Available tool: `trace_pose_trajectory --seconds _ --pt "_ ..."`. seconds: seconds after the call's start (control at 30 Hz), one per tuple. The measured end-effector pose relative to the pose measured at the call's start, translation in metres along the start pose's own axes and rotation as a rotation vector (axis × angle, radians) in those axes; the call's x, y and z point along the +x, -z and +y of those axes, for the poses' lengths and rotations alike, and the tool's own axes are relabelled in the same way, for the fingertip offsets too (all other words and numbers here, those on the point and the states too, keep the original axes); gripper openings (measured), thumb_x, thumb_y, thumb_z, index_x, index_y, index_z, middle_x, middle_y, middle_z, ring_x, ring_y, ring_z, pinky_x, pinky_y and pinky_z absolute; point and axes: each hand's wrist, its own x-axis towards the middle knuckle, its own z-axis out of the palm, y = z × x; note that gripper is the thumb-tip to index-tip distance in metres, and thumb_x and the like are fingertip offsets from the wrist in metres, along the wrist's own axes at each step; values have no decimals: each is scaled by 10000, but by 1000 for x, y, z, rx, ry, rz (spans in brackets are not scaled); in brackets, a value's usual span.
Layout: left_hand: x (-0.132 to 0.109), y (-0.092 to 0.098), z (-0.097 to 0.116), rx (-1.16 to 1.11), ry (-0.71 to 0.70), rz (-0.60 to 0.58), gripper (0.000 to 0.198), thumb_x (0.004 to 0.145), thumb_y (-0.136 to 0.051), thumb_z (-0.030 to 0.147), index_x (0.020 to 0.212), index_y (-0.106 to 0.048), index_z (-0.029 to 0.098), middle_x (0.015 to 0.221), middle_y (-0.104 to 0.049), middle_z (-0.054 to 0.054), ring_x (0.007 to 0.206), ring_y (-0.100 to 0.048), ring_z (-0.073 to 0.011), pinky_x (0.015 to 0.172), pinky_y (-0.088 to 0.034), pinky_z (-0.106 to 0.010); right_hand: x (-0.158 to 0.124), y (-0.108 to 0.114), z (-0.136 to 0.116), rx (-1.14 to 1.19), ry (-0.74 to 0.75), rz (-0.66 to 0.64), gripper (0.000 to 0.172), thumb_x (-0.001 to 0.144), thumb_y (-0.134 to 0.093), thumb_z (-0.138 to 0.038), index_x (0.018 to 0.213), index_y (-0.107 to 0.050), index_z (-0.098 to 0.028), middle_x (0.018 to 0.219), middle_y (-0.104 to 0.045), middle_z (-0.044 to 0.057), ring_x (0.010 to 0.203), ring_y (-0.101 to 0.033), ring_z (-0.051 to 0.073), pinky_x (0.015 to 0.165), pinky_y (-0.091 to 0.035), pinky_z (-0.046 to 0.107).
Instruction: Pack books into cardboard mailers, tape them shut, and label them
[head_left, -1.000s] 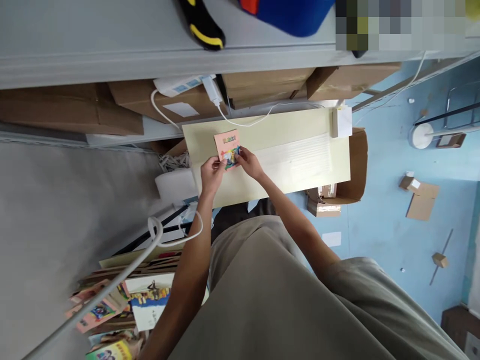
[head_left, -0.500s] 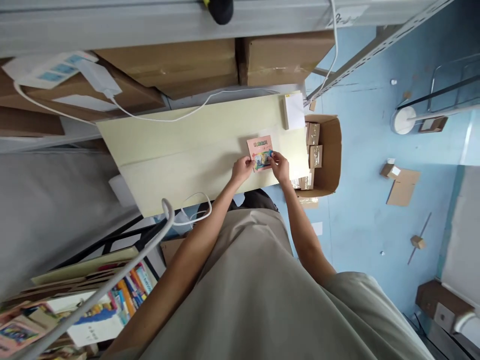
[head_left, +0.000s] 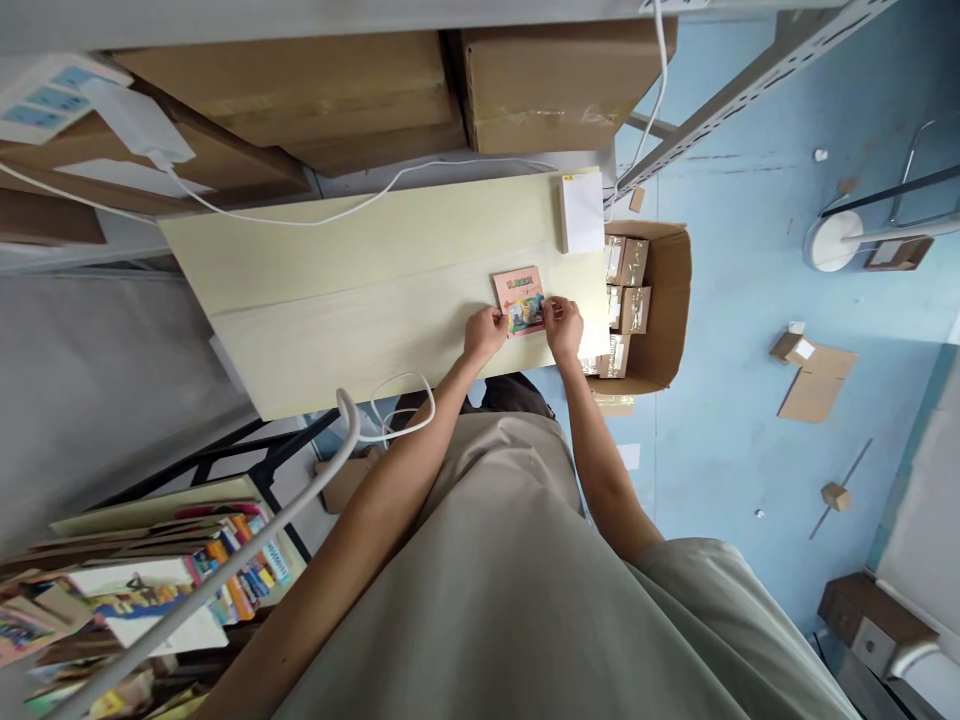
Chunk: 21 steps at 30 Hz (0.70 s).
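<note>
A small pink picture booklet (head_left: 519, 297) lies on a pale yellow table board (head_left: 360, 290), near its right end. My left hand (head_left: 484, 334) pinches the booklet's lower left edge. My right hand (head_left: 563, 327) pinches its lower right edge. Both hands have their fingers closed on it. A white block of paper (head_left: 583, 212) sits on the board just beyond the booklet.
An open cardboard box (head_left: 660, 300) with small wrapped packs stands right of the board. Large brown cartons (head_left: 562, 85) sit on a shelf behind. A white cable (head_left: 390, 395) loops off the near edge. Colourful books (head_left: 172, 590) are piled lower left. Cardboard scraps (head_left: 814, 380) lie on the blue floor.
The booklet and both hands have gone from the board's left part to its right end, next to the open box. The view has swung accordingly. Both hands keep hold of the booklet.
</note>
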Motion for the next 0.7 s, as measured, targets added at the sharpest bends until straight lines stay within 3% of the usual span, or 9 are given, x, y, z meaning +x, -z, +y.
trace_pose_trajectory --seconds 0.13,0.27,0.37,0.43,0.53,0.63,0.7 --pt "2 -2 -2 -21 -26 29 189 1041 -708 273 901 -824 222 1057 -878 -159 1112 -824 -381 1006 -595 -442 2 2 -6 -128 -119 56 348 1177 -497 -380 1350 -713 -168 1386 -709 213 1213 -738 314 1015 -607 423" --pt "-1 -2 -4 -53 -48 49 228 1035 -730 311 830 -805 245 975 -872 -134 1070 -827 -373 982 -603 -443 4 3 -12 -173 -113 18 300 1168 -459 -316 1218 -720 -177 1359 -719 222 1268 -706 333 1087 -585 454" --pt "-6 -2 -4 -77 -27 112 76 1005 -769 286 974 -826 245 1042 -878 -120 1098 -817 -359 1012 -614 -447 4 8 -11 -114 -34 32 260 1135 -467 -277 1161 -707 -181 1267 -757 229 1237 -713 356 1111 -578 507" --pt "-11 -3 -1 -111 -50 167 185 996 -753 222 1169 -818 230 1216 -864 -130 1158 -803 -332 1062 -617 -437 3 12 -10 -68 -1 23 258 1139 -461 -307 1164 -690 -190 1209 -777 217 1166 -740 349 1061 -595 501" --pt "-19 -9 8 -284 -193 130 312 1020 -703 186 1323 -774 210 1433 -796 -151 1264 -786 -293 1134 -609 -403 -5 18 -12 -4 36 52 315 1173 -438 -403 1223 -677 -203 1159 -798 178 1060 -762 315 992 -617 466" --pt "-28 -16 21 -580 -257 43 219 1095 -687 314 1269 -763 205 1385 -819 -150 1298 -791 -284 1118 -625 -382 -22 20 -23 48 128 91 349 1185 -441 -444 1273 -693 -220 1155 -805 149 1030 -761 290 983 -631 453" --pt "-35 -15 26 -724 -248 50 258 1123 -692 440 1216 -754 207 1301 -842 -143 1258 -806 -274 1070 -634 -361 -38 18 -37 33 213 57 331 1181 -453 -402 1240 -724 -222 1185 -798 153 1061 -755 288 1007 -630 453"
